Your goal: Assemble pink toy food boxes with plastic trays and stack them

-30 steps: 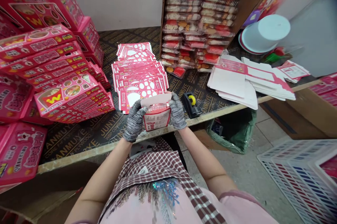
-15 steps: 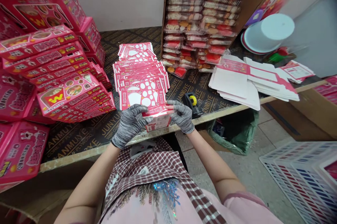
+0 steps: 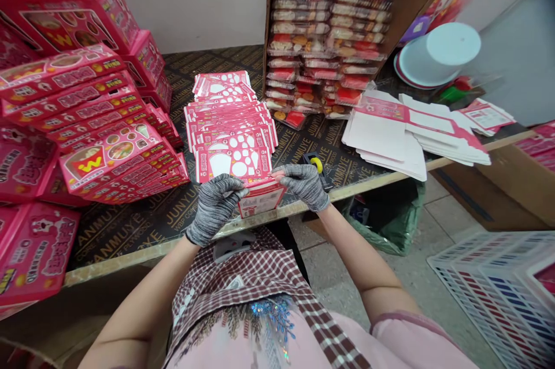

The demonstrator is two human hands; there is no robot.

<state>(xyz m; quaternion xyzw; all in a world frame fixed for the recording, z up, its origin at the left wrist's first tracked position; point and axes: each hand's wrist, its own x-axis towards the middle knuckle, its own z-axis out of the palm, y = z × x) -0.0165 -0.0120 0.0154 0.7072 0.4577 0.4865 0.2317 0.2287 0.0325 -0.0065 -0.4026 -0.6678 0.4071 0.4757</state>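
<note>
- The left hand (image 3: 217,206), in a grey marled glove, pinches the upper left edge of the pink-and-white box (image 3: 261,202) between thumb and fingers.
- The right hand (image 3: 304,185), gloved to match, pinches the same box at its upper right edge, so the box sits between the two hands.
- That box is at the front edge of the surface (image 3: 143,221) (dark board with gold lettering), its printed face turned toward the person.
- Just behind it lies an overlapping pile of flat pink cards (image 3: 232,137), with white shapes of many sizes across them.
- Close to the right hand stands a black tape dispenser (image 3: 311,157) with a yellow centre, partly hidden by that hand.
- Farther right, white-and-pink card sheets (image 3: 390,140) lie fanned along the surface.
- On the left, finished-looking pink boxes (image 3: 115,152) lean and stack in a tall heap (a yellow W shows on several).
- At the back, a brown carton (image 3: 410,10) on its side holds rows of clear-wrapped packs (image 3: 327,48).
- Beyond it is a pale blue tub (image 3: 451,51).
- Below the surface's edge hangs a green bag (image 3: 392,233), mouth open, and a white slatted crate (image 3: 485,288) stands farther right.
</note>
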